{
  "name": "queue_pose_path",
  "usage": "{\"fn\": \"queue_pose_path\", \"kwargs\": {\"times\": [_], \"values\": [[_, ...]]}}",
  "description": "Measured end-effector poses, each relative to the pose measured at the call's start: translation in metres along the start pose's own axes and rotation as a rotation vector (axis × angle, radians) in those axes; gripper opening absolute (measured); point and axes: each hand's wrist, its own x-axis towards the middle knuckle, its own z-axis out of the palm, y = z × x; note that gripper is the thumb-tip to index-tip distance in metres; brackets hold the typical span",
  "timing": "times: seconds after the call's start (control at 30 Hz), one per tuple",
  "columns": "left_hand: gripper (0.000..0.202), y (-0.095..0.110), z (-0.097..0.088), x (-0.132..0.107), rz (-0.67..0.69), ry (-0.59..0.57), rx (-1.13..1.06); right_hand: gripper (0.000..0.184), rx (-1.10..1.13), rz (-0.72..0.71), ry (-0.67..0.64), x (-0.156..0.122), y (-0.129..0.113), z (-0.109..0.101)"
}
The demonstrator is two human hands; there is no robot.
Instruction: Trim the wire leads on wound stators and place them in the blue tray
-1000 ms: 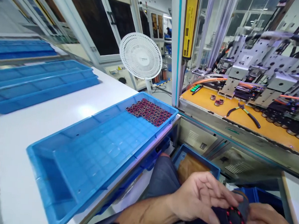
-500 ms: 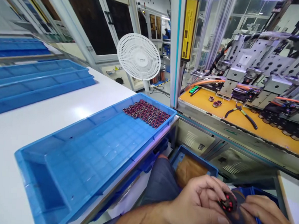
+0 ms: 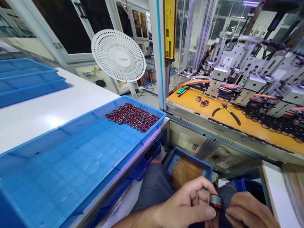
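Observation:
A small motor stator point(image 3: 215, 201), a grey metal ring with red and black at its rims, is pinched between the thumb and fingers of my left hand point(image 3: 188, 206). It is turned with its grey side toward me, above my lap. Close to its right, my right hand point(image 3: 253, 214) has its fingers curled and thumb and fingertips together, a small gap from the stator. Whatever those fingertips may hold is hidden. In the far end of a long blue tray point(image 3: 73, 164) on the white table, many similar stators point(image 3: 132, 117) stand packed together.
A white fan point(image 3: 119, 56) stands behind the tray. Stacked blue trays point(image 3: 23, 83) lie at left. On the machine's orange bench point(image 3: 190, 104) are cutting pliers point(image 3: 226, 112), several loose stators and a dark row of parts. A blue bin point(image 3: 170, 162) holds brown material below.
The stator has been turned in my left hand, from its red-and-black face to its grey side. Both hands have shifted left in the picture, and the view has swung right.

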Motion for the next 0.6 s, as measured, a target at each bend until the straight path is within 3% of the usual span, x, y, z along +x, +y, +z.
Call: {"fn": "queue_pose_path", "kwargs": {"times": [0.1,0.27,0.37,0.47,0.6], "values": [[0.028,0.006,0.009,0.000,0.148,0.040,0.038,0.006,-0.009,0.021,-0.015,-0.005,0.004,0.003],[0.041,0.016,0.014,0.002,0.274,0.117,-0.071,0.018,0.095,0.100,-0.083,-0.005,0.006,0.004],[0.041,0.011,0.008,0.005,0.114,0.162,-0.030,0.014,0.178,0.050,-0.068,0.004,0.004,0.001],[0.052,0.003,0.000,0.006,-0.059,0.094,0.050,0.013,0.206,0.020,-0.035,0.012,0.002,-0.001],[0.032,0.002,0.001,0.002,-0.043,0.074,0.065,0.013,0.185,0.057,0.015,0.012,0.000,0.001]]}}
